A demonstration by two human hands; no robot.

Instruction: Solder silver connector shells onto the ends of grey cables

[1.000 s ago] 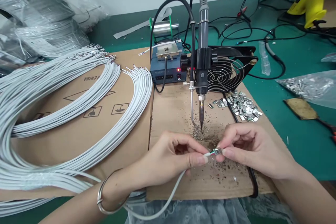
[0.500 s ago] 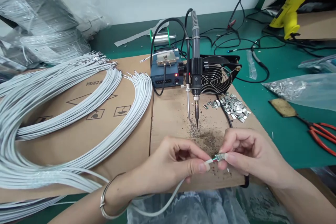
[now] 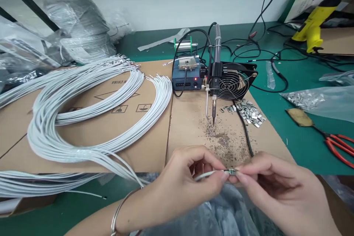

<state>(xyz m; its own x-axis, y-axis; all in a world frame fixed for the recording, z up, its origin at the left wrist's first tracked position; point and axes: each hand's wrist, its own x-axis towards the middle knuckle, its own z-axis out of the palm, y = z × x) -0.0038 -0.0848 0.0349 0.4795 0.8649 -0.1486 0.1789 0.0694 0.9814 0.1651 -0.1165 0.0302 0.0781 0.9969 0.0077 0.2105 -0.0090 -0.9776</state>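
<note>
Single head view on my feed: I look forward and down over the surface (image 3: pixel 304 155) from its near side, left hand (image 3: pixel 190 177) and right hand (image 3: pixel 287 190) close, wall (image 3: pixel 171 9) farthest.

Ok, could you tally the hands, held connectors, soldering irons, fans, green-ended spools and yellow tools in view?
Hands: 2
Held connector: 1
Soldering iron: 1
Fan: 1
Green-ended spool: 1
Yellow tool: 1
Total: 7

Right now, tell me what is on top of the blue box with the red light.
A silver metal block sits on top of the blue box, with a black cable hanging down the front. The block hides the surface beneath it, so that cannot be seen.
</note>
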